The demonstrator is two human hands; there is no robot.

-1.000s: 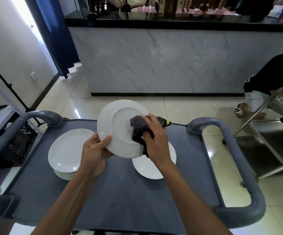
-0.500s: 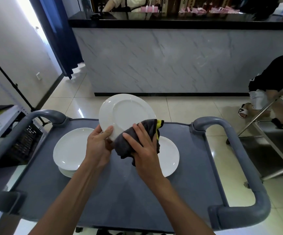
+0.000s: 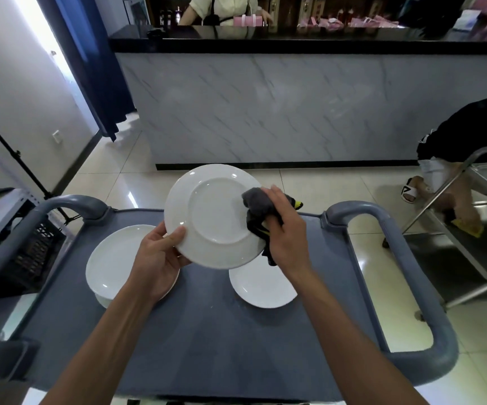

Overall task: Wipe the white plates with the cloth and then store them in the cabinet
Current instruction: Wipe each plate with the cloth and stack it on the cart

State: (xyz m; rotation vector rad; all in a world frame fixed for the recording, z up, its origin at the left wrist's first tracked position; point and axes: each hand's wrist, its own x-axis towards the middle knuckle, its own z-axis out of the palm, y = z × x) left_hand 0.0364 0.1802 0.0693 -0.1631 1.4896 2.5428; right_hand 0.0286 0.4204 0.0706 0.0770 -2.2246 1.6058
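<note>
In the middle of the frame a white plate (image 3: 213, 216) is held up above a grey cart (image 3: 207, 331), tilted so its underside with the raised foot ring faces the camera. The left hand (image 3: 160, 258) grips the plate's lower left rim, thumb curled over the near face and fingers behind it. The right hand (image 3: 284, 229) holds a bunched dark grey cloth (image 3: 255, 206) with a yellow edge, fingers curled round it, pressing it against the plate's right rim. Part of the cloth hangs below the hand.

On the cart's flat surface, at left centre of the frame, sits a stack of white plates (image 3: 113, 261), partly hidden by the left wrist. Just right of centre, below the raised plate, a single white plate (image 3: 262, 287) lies flat. The cart's rounded grey handles rise at the left and right.

Across the upper frame runs a marble-fronted bar with a black top (image 3: 295, 112).
</note>
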